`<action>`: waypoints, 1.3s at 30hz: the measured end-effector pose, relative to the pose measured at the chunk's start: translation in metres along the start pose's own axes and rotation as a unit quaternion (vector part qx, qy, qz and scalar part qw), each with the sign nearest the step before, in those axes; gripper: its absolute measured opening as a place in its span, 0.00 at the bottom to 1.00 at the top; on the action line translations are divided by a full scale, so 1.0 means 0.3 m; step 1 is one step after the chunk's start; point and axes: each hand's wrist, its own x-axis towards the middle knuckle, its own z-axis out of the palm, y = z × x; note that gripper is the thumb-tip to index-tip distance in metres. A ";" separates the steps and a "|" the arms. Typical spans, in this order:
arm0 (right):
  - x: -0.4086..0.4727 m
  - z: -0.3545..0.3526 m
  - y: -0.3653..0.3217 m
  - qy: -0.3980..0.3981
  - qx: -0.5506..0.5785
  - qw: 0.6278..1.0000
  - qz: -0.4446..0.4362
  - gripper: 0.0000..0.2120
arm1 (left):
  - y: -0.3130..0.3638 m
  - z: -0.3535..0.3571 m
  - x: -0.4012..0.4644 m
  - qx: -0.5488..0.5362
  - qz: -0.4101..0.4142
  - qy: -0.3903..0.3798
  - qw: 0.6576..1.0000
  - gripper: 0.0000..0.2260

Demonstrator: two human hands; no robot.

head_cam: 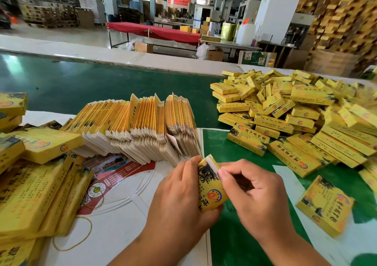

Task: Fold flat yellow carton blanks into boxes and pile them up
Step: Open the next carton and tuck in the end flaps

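Here, the left hand (179, 192) is gripping a yellow carton (210, 186) while the right hand (257, 194) is pinching its white end flap; folded boxes (285, 110) are lying heaped on the green table (81, 82), beside upright flat blanks (142, 127).

There is only one view, from the camera on my head. It looks forward and down over my green table (102, 82), close above my hands at the bottom edge, with the factory hall beyond.
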 end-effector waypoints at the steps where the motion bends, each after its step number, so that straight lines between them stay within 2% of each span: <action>1: 0.001 -0.002 0.001 -0.002 -0.018 1.000 -0.021 0.05 | -0.001 0.002 -0.002 0.000 -0.002 0.001 1.000 0.37; 6: 0.004 0.008 -0.008 -0.009 -0.107 0.985 -0.134 0.11 | -0.012 0.008 -0.003 -0.037 -0.007 0.010 0.999 0.37; 8: 0.002 0.022 -0.008 -0.016 -0.145 0.977 -0.154 0.10 | -0.018 0.010 -0.003 -0.061 -0.009 0.024 0.998 0.36; 11: 0.002 0.035 -0.008 -0.026 -0.141 0.981 -0.132 0.13 | -0.015 0.007 -0.001 -0.106 -0.007 0.049 0.993 0.38; 14: 0.006 0.017 -0.003 -0.002 -0.103 0.989 -0.106 0.12 | -0.006 -0.003 0.007 -0.138 0.028 0.058 0.988 0.40; 16: 0.012 -0.008 0.005 0.009 -0.091 0.991 -0.095 0.11 | -0.006 -0.006 0.012 -0.149 0.054 0.071 0.985 0.34; 20: 0.023 -0.033 0.019 -0.021 -0.093 0.992 -0.081 0.08 | -0.029 -0.016 0.024 -0.162 0.052 0.105 0.980 0.15; 22: 0.029 -0.038 0.023 -0.040 -0.075 0.995 -0.060 0.07 | -0.047 -0.014 0.032 -0.177 0.050 0.115 0.976 0.11; 26: 0.041 -0.067 0.015 -0.072 -0.061 0.995 -0.029 0.06 | -0.052 -0.014 0.036 -0.192 0.048 0.107 0.974 0.10; 29: 0.051 -0.099 0.002 -0.073 -0.091 0.993 -0.004 0.06 | -0.053 -0.007 0.028 -0.214 0.032 0.072 0.974 0.18; 32: 0.080 -0.182 0.022 -0.008 -0.087 0.993 0.074 0.05 | -0.057 -0.002 0.029 -0.210 0.013 0.060 0.976 0.22; 36: 0.119 -0.386 0.147 0.051 -0.055 0.970 0.233 0.05 | -0.054 0.001 0.028 -0.172 0.039 0.045 0.983 0.11; 39: 0.095 -0.549 0.266 0.106 -0.031 0.926 0.360 0.03 | -0.054 0.009 0.024 -0.161 0.057 0.021 0.985 0.08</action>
